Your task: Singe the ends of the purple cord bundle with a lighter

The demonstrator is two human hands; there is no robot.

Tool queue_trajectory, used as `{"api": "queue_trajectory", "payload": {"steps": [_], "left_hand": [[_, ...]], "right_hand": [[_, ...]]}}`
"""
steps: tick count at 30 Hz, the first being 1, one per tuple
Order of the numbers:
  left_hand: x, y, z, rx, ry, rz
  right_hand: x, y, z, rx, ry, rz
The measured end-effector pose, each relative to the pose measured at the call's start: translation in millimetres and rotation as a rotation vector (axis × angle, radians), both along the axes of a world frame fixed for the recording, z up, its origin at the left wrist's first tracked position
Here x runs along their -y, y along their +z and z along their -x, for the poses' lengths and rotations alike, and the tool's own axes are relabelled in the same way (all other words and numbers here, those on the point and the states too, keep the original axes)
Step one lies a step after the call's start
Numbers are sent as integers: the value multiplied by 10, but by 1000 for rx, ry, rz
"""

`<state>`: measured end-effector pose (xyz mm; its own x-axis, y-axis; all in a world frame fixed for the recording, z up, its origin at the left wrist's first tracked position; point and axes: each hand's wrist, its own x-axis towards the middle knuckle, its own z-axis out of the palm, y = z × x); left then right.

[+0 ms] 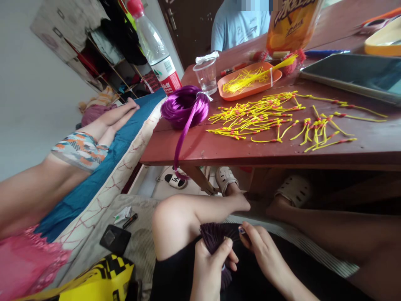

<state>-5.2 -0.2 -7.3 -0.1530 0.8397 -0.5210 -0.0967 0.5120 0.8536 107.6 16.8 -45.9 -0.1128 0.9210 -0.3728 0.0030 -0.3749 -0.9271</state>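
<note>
Clamping dark strand bundle (211, 235), left hand (212, 260) sits clear of bench (225, 151) edge; right hand (259, 240) close by, can't tell its grip. Purple coil (177, 108) has its tail overhanging that edge.

I worked in soft, muted light, with a faint sheen on the tabletop (372, 148) and deep shadow beneath it at right. Toward the edges shapes stretched, the lower left blurred, and pixel blocks masked the top center.
</note>
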Motion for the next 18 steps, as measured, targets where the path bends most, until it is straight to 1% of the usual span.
{"api": "queue_trajectory", "payload": {"steps": [4,10,15,18], "left_hand": [[-4,15,0,12,-14,3],[12,-22,15,19,-26,-3],[3,-16,21,57,-34,39],[-7,2,24,112,-78,70]], "right_hand": [[3,-10,4,1,13,11],[4,-14,3,0,11,16],[-19,-23,-11,-9,-6,4],[-20,-16,-16,-4,-17,-8]]}}
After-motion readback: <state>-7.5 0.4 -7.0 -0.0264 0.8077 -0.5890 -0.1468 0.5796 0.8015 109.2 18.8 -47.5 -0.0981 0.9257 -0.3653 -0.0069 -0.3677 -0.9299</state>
